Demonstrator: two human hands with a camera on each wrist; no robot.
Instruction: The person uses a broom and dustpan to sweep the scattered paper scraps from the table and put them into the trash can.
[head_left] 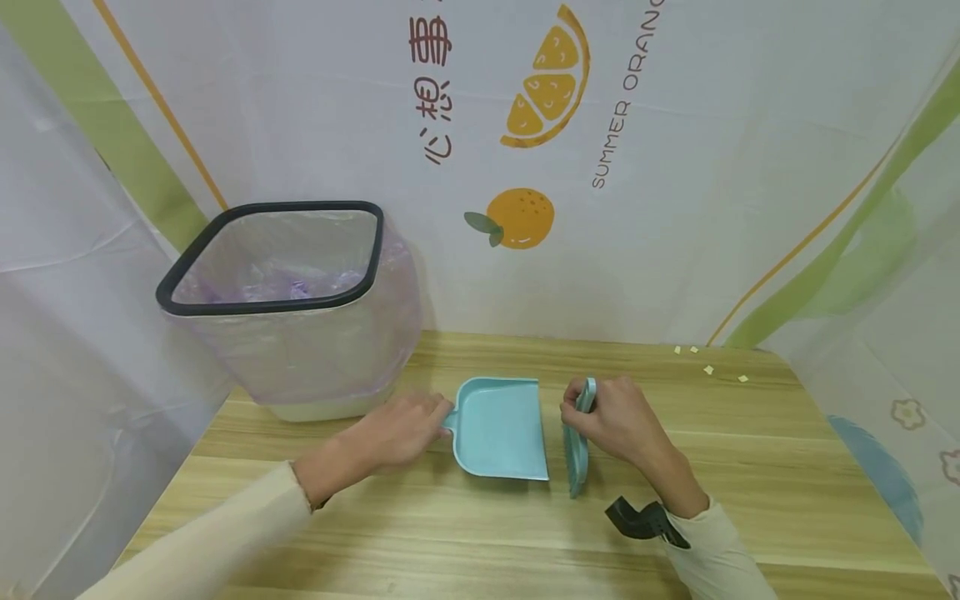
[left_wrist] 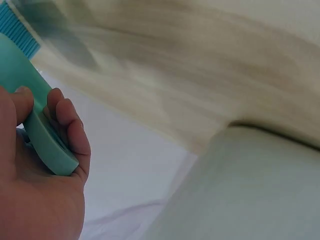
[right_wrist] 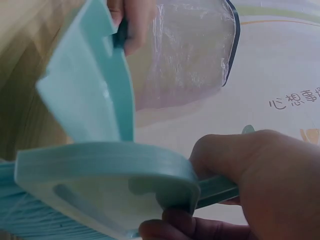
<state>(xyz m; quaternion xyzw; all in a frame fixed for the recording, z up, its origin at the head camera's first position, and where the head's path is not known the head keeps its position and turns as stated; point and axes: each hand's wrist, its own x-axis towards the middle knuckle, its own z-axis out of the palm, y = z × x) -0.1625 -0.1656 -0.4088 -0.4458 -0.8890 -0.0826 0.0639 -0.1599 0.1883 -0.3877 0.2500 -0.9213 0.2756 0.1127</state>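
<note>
A light teal dustpan (head_left: 498,429) is held above the wooden table by its short handle. My left hand (head_left: 405,427) grips that handle, thumb and fingers curled round it in the left wrist view. Just right of the pan's front edge, my right hand (head_left: 618,417) holds a matching hand brush (head_left: 577,454). The brush stands on its edge, a narrow gap away from the pan in the head view. Blue bristles (right_wrist: 35,215) show along its underside in the right wrist view. No debris is visible on the part of the pan I can see.
A pale bin (head_left: 330,358) with a black rim and a clear purplish liner stands at the table's back left. Several small pale yellow bits (head_left: 708,369) lie at the back right of the wooden table (head_left: 465,533). A printed white cloth (head_left: 675,250) hangs behind.
</note>
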